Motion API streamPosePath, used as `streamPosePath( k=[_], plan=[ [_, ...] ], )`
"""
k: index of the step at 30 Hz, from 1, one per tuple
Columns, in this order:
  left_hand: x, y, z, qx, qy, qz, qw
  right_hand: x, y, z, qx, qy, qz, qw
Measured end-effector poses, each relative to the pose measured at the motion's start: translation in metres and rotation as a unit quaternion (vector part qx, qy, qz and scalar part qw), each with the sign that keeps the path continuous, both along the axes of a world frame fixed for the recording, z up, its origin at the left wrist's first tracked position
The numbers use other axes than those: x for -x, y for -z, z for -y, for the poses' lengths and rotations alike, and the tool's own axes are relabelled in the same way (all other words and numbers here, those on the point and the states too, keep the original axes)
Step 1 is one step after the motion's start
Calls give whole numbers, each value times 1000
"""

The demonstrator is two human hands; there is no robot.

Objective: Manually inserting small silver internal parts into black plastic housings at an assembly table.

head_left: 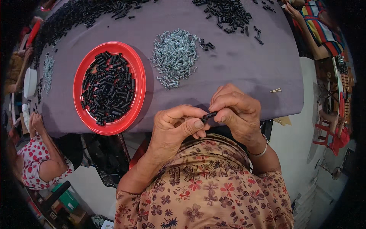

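Head view: the left hand [179,124] and right hand [237,110] each pinch one end of a small black piece [209,116] between thumb and fingers, held at the near edge of the grey-purple tablecloth [259,76]. Farther off to the left stands a red basin [77,89] containing black parts [108,86]; right of it lies a heap of coiled springs [175,53]. A black pile [230,14] sits beyond, toward the right.

Pcs [108,86] in tray [141,84], L of springs [173,57], on tbl [248,65].
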State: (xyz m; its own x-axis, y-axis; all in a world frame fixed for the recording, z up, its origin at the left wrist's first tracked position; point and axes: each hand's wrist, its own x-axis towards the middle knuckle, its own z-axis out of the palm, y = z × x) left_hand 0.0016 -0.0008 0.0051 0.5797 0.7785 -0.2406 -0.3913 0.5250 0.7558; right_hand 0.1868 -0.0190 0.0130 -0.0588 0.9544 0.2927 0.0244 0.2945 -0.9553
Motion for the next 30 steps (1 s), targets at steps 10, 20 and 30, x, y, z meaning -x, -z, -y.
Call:
streamPosePath(
  k=[10,20,30],
  plan=[
    [0,1,0,-17,2,-18,1000,-5,-9,-4,-47,-15,100,994],
    [0,-2,1,-29,10,-30,999,-3,-23,-4,-75,-14,176,981],
    [3,-4,-1,-33,29,-59,997,-4,-24,-5,-80,-28,184,979]
  ],
)
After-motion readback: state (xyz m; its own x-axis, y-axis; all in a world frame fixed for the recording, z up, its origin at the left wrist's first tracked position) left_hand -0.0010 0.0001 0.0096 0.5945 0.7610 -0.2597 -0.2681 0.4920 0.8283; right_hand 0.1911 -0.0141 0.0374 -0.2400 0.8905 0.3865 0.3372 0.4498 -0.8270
